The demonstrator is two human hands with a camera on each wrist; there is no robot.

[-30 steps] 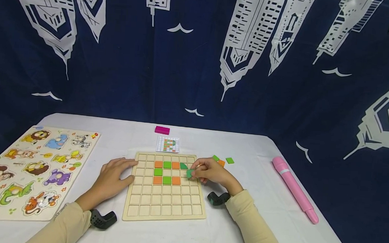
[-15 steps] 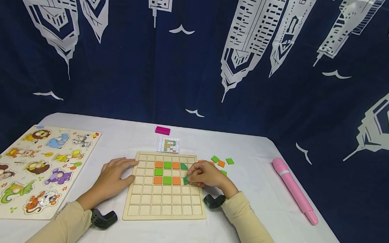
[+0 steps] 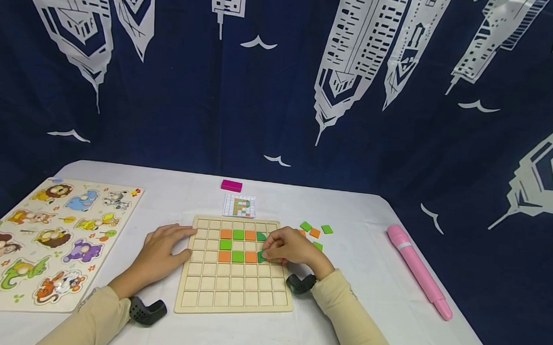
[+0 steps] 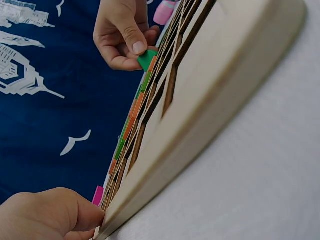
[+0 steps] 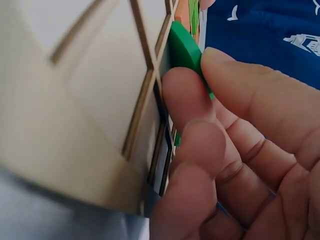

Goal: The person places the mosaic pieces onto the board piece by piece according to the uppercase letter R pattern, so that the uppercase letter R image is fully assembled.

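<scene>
One green tile (image 3: 260,256), best squared before release, is pinched by fingers of the right hand (image 3: 290,245) beside an orange tile (image 3: 250,256) on the board (image 3: 232,299), whose edge is touched by the spread left hand (image 3: 160,247).

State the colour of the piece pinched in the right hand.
The piece is green, clearest in the right wrist view.

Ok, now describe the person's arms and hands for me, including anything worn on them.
Long beige fabric sleeves cover both arms, the left sleeve and the right sleeve. The left hand and right hand are ungloved. At each wrist sits a curved black device: the left device, dotted with small holes, and the right device. No cables show.
</scene>
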